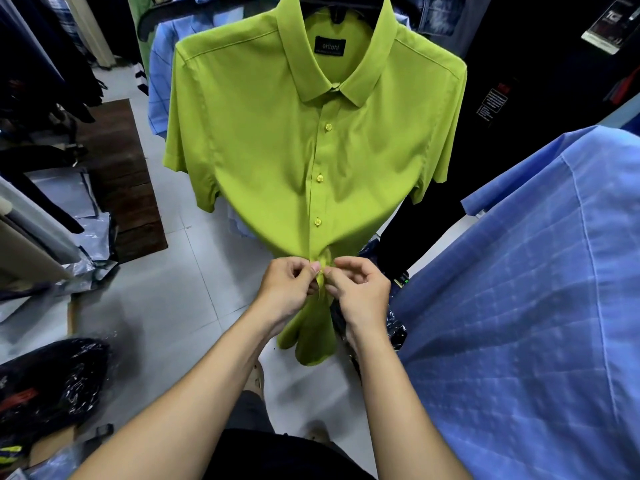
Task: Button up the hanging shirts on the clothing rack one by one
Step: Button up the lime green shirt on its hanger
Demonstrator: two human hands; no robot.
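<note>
A lime green short-sleeved shirt (263, 140) hangs on a black hanger straight ahead, its collar and three buttons below it fastened. Low on the placket, my left hand (289, 289) pinches the fabric edge from the left. My right hand (360, 289) pinches the placket from the right at a small green button (322, 270). Both thumbs and forefingers meet there. Below my hands the shirt's front hangs loose and bunched.
A blue checked shirt (526, 323) hangs close on the right. Pale blue shirts (162, 84) hang behind the green one. Dark clothes (38, 71) fill the left side. Plastic-wrapped packages (45, 386) lie on the grey tiled floor at lower left.
</note>
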